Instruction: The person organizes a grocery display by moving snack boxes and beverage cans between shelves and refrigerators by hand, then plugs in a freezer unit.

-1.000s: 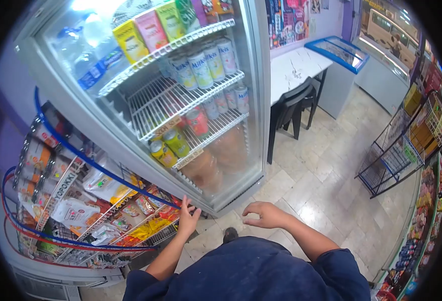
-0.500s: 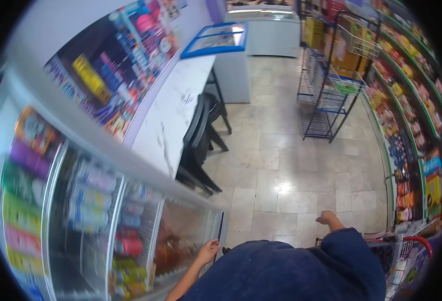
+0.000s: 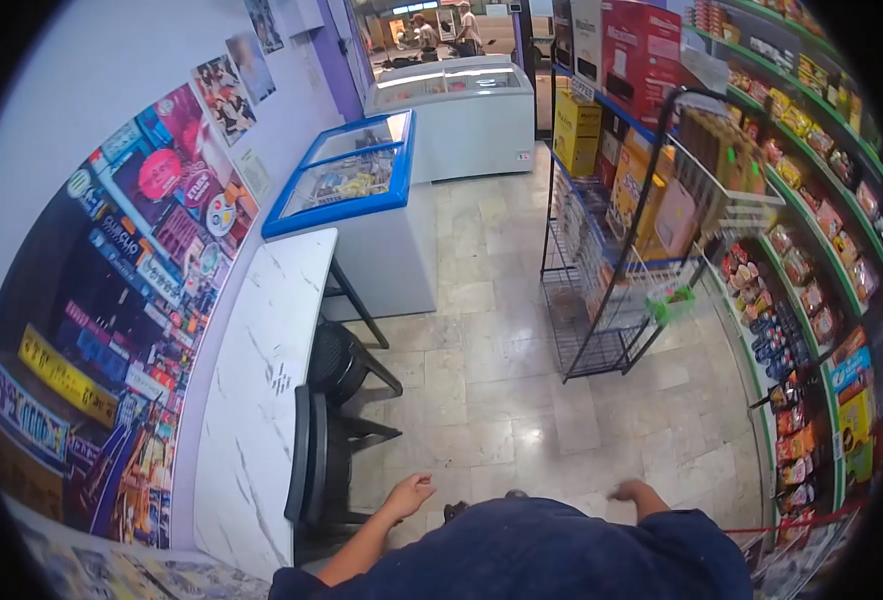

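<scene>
My left hand [image 3: 410, 495] hangs over the tiled floor [image 3: 481, 440], to the right of the black stools [image 3: 323, 450]. Its fingers are curled, and I cannot make out anything in them. On the other side of my dark blue shirt [image 3: 531, 550], my right hand [image 3: 629, 490] hangs low over the tiles; its fingers are blurred and partly turned from view. Neither hand touches the stools or the shelves.
A marble-patterned counter [image 3: 251, 380] runs along the left wall. Ahead stand a blue-rimmed freezer [image 3: 381, 260] and a white freezer [image 3: 461, 120]. A wire rack [image 3: 611, 345] with boxes and snack shelves [image 3: 811, 300] line the right. Two people [image 3: 469, 30] are far off outside.
The view has moved forward past the drinks fridge, which has left the frame. Stools, freezers and rack appear nearer. Both arms hang at my sides, slightly shifted.
</scene>
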Demonstrator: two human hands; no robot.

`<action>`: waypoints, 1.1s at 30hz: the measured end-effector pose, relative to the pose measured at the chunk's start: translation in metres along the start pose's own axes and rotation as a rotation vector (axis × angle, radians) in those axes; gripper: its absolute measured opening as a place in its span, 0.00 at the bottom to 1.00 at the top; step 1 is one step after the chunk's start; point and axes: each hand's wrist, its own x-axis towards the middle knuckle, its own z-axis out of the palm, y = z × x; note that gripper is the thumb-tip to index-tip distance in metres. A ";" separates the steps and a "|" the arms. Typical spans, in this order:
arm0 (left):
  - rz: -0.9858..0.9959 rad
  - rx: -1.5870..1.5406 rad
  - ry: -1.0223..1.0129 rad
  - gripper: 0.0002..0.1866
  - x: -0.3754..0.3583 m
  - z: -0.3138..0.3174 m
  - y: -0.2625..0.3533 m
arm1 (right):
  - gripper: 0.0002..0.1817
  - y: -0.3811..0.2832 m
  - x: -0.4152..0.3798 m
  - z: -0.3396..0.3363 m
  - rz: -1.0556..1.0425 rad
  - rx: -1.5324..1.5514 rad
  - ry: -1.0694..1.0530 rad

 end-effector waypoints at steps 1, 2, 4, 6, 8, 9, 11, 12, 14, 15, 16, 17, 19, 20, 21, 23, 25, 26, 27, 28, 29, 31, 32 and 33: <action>0.020 -0.062 -0.055 0.25 0.023 -0.012 0.020 | 0.33 -0.062 -0.031 -0.088 -0.051 -0.050 0.018; 0.027 -0.077 -0.050 0.25 0.046 -0.025 0.040 | 0.31 -0.082 0.002 -0.127 -0.236 -0.095 0.249; 0.052 -0.022 -0.039 0.25 0.089 -0.057 0.075 | 0.29 -0.155 0.000 -0.232 -0.403 0.068 0.445; 0.103 0.025 0.000 0.26 0.138 -0.092 0.088 | 0.28 -0.221 -0.010 -0.323 -0.499 0.215 0.471; 0.127 -0.075 0.019 0.26 0.194 -0.128 0.089 | 0.28 -0.261 0.008 -0.388 -0.574 0.225 0.493; 0.123 -0.069 0.024 0.25 0.225 -0.148 0.093 | 0.29 -0.275 0.024 -0.414 -0.644 0.246 0.509; 0.113 -0.092 0.031 0.25 0.289 -0.185 0.105 | 0.29 -0.284 0.067 -0.444 -0.600 0.168 0.520; 0.110 -0.119 0.047 0.24 0.323 -0.208 0.120 | 0.29 -0.288 0.085 -0.461 -0.560 0.082 0.537; 0.159 -0.085 0.078 0.23 0.400 -0.249 0.166 | 0.29 -0.286 0.110 -0.489 -0.485 0.104 0.389; 0.175 -0.052 0.100 0.22 0.429 -0.260 0.186 | 0.28 -0.289 0.111 -0.506 -0.459 0.270 0.353; 0.186 -0.015 0.118 0.22 0.456 -0.271 0.204 | 0.28 -0.292 0.113 -0.525 -0.450 0.277 0.342; 0.232 -0.101 0.053 0.21 0.491 -0.282 0.219 | 0.27 -0.296 0.119 -0.546 -0.445 0.411 0.343; 0.286 -0.177 -0.015 0.21 0.563 -0.304 0.266 | 0.23 -0.299 0.141 -0.597 -0.446 0.528 0.409; 0.327 -0.164 -0.053 0.21 0.586 -0.314 0.295 | 0.23 -0.301 0.156 -0.622 -0.439 0.543 0.402; 0.364 -0.152 -0.092 0.20 0.608 -0.323 0.315 | 0.23 -0.303 0.172 -0.649 -0.447 0.685 0.435; 0.376 -0.186 -0.151 0.20 0.662 -0.338 0.341 | 0.20 -0.300 0.219 -0.698 -0.492 0.891 0.477; 0.405 -0.244 -0.178 0.20 0.755 -0.353 0.370 | 0.22 -0.307 0.276 -0.802 -0.521 0.825 0.478; 0.370 -0.246 -0.140 0.20 0.780 -0.362 0.370 | 0.23 -0.313 0.292 -0.844 -0.545 0.769 0.470; 0.330 -0.249 -0.101 0.19 0.805 -0.372 0.374 | 0.22 -0.318 0.317 -0.883 -0.590 0.680 0.479; 0.312 -0.259 -0.095 0.19 0.830 -0.382 0.380 | 0.21 -0.327 0.331 -0.929 -0.569 0.598 0.469; 0.256 -0.270 -0.036 0.18 0.852 -0.392 0.383 | 0.20 -0.340 0.341 -0.976 -0.547 0.519 0.450; 0.204 -0.273 0.067 0.20 0.890 -0.420 0.398 | 0.19 -0.371 0.342 -1.062 -0.709 0.654 0.495; 0.195 -0.285 0.084 0.20 0.907 -0.438 0.411 | 0.18 -0.388 0.344 -1.105 -0.745 0.690 0.503; 0.215 -0.306 0.122 0.20 0.922 -0.457 0.425 | 0.18 -0.402 0.346 -1.142 -0.779 0.728 0.510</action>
